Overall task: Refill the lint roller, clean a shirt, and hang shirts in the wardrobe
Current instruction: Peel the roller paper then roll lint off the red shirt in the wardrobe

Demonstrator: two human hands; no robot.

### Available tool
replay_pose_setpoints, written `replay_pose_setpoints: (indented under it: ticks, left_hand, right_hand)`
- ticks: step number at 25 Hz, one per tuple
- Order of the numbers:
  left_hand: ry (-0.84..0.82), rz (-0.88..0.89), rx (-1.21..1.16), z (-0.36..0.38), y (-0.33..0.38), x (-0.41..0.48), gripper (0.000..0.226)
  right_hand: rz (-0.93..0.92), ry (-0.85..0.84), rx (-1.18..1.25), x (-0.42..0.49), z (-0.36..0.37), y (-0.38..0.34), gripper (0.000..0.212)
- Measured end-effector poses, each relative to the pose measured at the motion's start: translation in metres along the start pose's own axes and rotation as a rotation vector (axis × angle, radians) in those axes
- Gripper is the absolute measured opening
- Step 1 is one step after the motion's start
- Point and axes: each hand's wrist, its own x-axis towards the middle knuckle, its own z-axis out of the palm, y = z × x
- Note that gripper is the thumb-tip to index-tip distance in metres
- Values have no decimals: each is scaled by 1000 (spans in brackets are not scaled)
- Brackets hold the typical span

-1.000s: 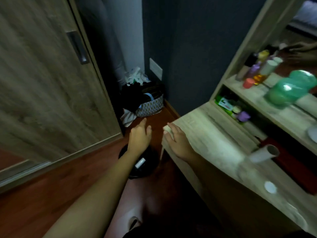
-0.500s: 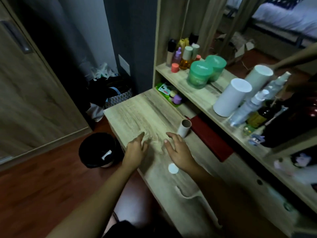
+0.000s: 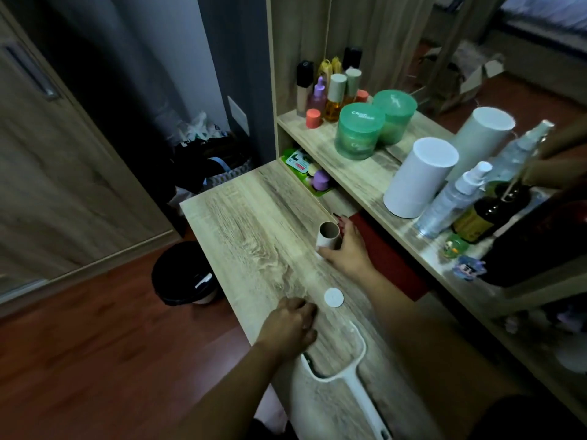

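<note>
An empty cardboard tube (image 3: 327, 235) lies on the wooden desk (image 3: 254, 223), and my right hand (image 3: 349, 249) grips it from the right side. My left hand (image 3: 292, 325) rests on the desk with loosely bent fingers and holds nothing. It sits just left of a small white round cap (image 3: 333, 297). The white lint roller handle (image 3: 346, 373), with no roll on it, lies on the desk close to me, beside my left wrist. A white cylinder roll (image 3: 419, 176) stands upright on the shelf (image 3: 359, 176) at the right.
Green jars (image 3: 360, 130), bottles (image 3: 333, 93) and spray bottles (image 3: 451, 198) crowd the shelf. A red flat thing (image 3: 390, 265) lies under the shelf. On the floor a black bin (image 3: 184, 274) stands left of the desk, with a laundry basket (image 3: 219, 166) behind it. The wardrobe door (image 3: 63, 173) is at far left.
The view swung from the bin and floor up to the desk. My right hand reached forward and took hold of the cardboard tube. My left hand drew back beside the white cap.
</note>
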Motion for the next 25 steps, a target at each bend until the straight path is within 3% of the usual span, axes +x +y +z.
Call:
replay_pose_setpoints:
  ticks: [5, 9, 12, 15, 19, 25]
  left_hand:
    - [180, 3, -22, 6, 5, 1, 32]
    - [352, -324, -424, -28, -10, -1, 39]
    - [544, -389, -752, -65, -12, -6, 26]
    - [527, -311, -1010, -96, 5, -6, 24]
    - [492, -212, -988, -104, 26, -9, 32]
    - [501, -210, -993, -104, 25, -16, 33]
  right_hand:
    - [-49, -32, 62, 1, 12, 10, 49]
    - [-165, -51, 37, -29, -2, 8, 52]
    - [-261, -143, -80, -51, -22, 3, 51]
    - [-350, -169, -191, -59, -33, -4, 53]
    - [-428, -132, -261, -67, -37, -19, 54]
    - [-497, -101, -300, -80, -41, -30, 52]
